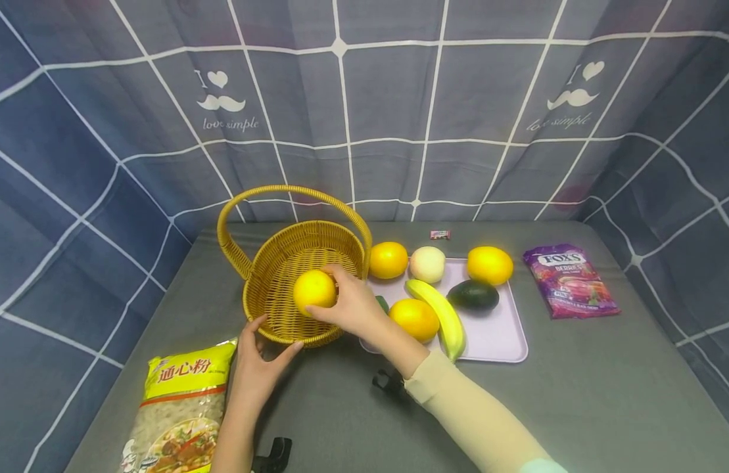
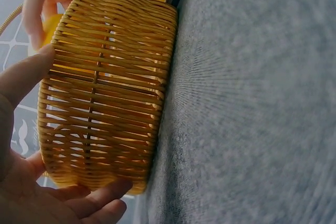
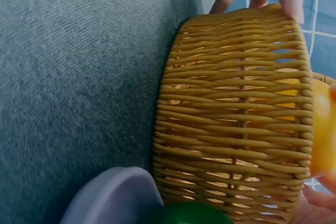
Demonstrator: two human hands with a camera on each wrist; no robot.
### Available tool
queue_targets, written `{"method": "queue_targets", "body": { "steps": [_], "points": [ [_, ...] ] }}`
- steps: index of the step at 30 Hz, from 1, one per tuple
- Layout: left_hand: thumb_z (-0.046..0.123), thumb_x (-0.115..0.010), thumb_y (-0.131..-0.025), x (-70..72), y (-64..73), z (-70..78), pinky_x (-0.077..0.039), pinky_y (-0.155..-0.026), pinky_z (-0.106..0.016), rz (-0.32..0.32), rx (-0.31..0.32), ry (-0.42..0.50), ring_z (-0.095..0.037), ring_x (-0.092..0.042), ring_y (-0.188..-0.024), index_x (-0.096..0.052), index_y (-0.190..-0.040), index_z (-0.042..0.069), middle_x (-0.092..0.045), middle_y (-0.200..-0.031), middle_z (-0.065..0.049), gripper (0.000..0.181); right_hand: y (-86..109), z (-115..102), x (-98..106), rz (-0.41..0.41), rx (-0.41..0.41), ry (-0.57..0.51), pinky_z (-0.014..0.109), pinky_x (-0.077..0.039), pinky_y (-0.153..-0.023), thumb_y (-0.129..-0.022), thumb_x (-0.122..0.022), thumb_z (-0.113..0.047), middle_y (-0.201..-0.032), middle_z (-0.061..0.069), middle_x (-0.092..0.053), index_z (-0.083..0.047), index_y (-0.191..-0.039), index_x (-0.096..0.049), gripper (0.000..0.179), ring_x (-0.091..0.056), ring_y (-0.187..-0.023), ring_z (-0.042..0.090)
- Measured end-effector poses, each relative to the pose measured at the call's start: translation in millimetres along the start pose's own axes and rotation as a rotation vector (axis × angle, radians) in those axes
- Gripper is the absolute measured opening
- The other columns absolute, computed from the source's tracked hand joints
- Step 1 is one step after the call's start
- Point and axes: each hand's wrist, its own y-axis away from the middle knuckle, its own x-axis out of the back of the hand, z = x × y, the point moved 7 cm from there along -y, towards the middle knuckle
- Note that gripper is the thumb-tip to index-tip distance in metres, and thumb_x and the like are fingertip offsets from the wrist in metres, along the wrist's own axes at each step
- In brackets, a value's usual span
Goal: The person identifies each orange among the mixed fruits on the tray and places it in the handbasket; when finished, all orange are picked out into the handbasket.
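Observation:
A round orange (image 1: 314,292) is in my right hand (image 1: 353,303), which grips it from the right with thumb and fingers over the inside of a wicker basket (image 1: 253,303). In the right wrist view the orange (image 3: 323,127) shows just past the basket rim. My left hand (image 1: 259,368) holds the near left side of the basket. The left wrist view has its thumb on the rim and the other fingers of the left hand (image 2: 37,182) against the woven wall. The tall basket handle (image 1: 293,189) arches up behind the orange.
Right of the basket, a pale tray (image 1: 500,335) carries a banana (image 1: 444,315), a dark avocado (image 1: 473,295), a pale round fruit (image 1: 427,265) and several orange-yellow fruits. A pasta bag (image 1: 183,401) lies front left, a purple candy bag (image 1: 571,281) far right, a small wrapped candy (image 1: 440,234) at the back.

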Motion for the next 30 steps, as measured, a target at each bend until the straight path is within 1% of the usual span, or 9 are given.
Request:
{"method": "queue_targets", "body": {
  "steps": [5, 8, 11, 14, 17, 21, 26, 30],
  "points": [
    [0.036, -0.08, -0.079, -0.4, 0.2, -0.3, -0.036, -0.103, -0.057, -0.001, 0.002, 0.002, -0.047, -0.037, -0.128, -0.028, -0.146, 0.009, -0.021, -0.151, -0.02, 0.089, -0.9, -0.3, -9.3, -0.034, -0.005, 0.102, 0.035, -0.053, -0.08, -0.075, -0.077, -0.049, -0.121, 0.004, -0.06, -0.014, -0.136, -0.048, 0.076, -0.06, -0.096, 0.018],
    [0.035, -0.08, -0.08, -0.1, 0.5, -0.5, -0.036, -0.103, -0.057, -0.001, 0.002, 0.005, -0.047, -0.038, -0.127, -0.028, -0.146, 0.009, -0.022, -0.151, -0.02, 0.088, -0.8, -1.5, -13.5, -0.051, 0.012, 0.186, 0.034, -0.053, -0.074, -0.075, -0.076, -0.05, -0.117, 0.005, -0.061, -0.013, -0.134, -0.049, 0.075, -0.061, -0.09, 0.018],
    [0.036, -0.08, -0.079, -0.5, 0.1, -0.7, -0.036, -0.103, -0.057, -0.002, 0.003, 0.004, -0.046, -0.038, -0.127, -0.028, -0.146, 0.009, -0.022, -0.151, -0.02, 0.089, -0.8, -2.2, -16.5, -0.062, 0.024, 0.269, 0.031, -0.052, -0.065, -0.074, -0.075, -0.051, -0.109, 0.005, -0.062, -0.012, -0.131, -0.049, 0.074, -0.06, -0.08, 0.017],
    [0.037, -0.08, -0.079, -1.1, -0.4, -1.1, -0.036, -0.103, -0.057, -0.003, 0.006, -0.001, -0.046, -0.038, -0.127, -0.028, -0.146, 0.009, -0.021, -0.151, -0.02, 0.089, -0.5, -2.5, -18.9, -0.078, 0.019, 0.322, 0.029, -0.049, -0.057, -0.074, -0.075, -0.052, -0.102, 0.005, -0.061, -0.01, -0.13, -0.049, 0.075, -0.058, -0.072, 0.017],
    [0.037, -0.08, -0.079, -1.1, -0.6, -1.7, -0.036, -0.102, -0.057, -0.003, 0.007, -0.003, -0.046, -0.037, -0.128, -0.028, -0.146, 0.01, -0.021, -0.152, -0.019, 0.089, -0.1, -3.8, -21.8, -0.099, 0.016, 0.381, 0.029, -0.047, -0.053, -0.073, -0.074, -0.053, -0.098, 0.005, -0.06, -0.009, -0.129, -0.048, 0.076, -0.057, -0.068, 0.017],
    [0.037, -0.08, -0.08, -1.4, -0.5, -1.7, -0.036, -0.102, -0.057, -0.004, 0.003, 0.001, -0.046, -0.037, -0.128, -0.027, -0.147, 0.01, -0.021, -0.151, -0.02, 0.089, 0.2, -5.8, -24.9, -0.126, 0.016, 0.46, 0.029, -0.047, -0.051, -0.074, -0.072, -0.054, -0.098, 0.007, -0.06, -0.007, -0.13, -0.048, 0.077, -0.056, -0.066, 0.018],
    [0.036, -0.08, -0.08, -1.2, -0.1, -1.7, -0.036, -0.102, -0.057, -0.001, -0.002, 0.003, -0.046, -0.038, -0.127, -0.028, -0.146, 0.01, -0.022, -0.151, -0.019, 0.088, 0.5, -8.1, -26.7, -0.14, 0.029, 0.493, 0.03, -0.048, -0.051, -0.076, -0.072, -0.054, -0.101, 0.008, -0.06, -0.009, -0.13, -0.049, 0.075, -0.056, -0.067, 0.018],
    [0.038, -0.079, -0.08, -0.5, 0.2, -1.8, -0.037, -0.102, -0.057, -0.002, -0.003, 0.0, -0.046, -0.038, -0.127, -0.028, -0.146, 0.01, -0.022, -0.152, -0.019, 0.088, 1.8, -10.2, -26.0, -0.14, 0.044, 0.483, 0.032, -0.051, -0.057, -0.076, -0.072, -0.055, -0.106, 0.008, -0.061, -0.01, -0.131, -0.049, 0.075, -0.059, -0.074, 0.02]
  ]
}}
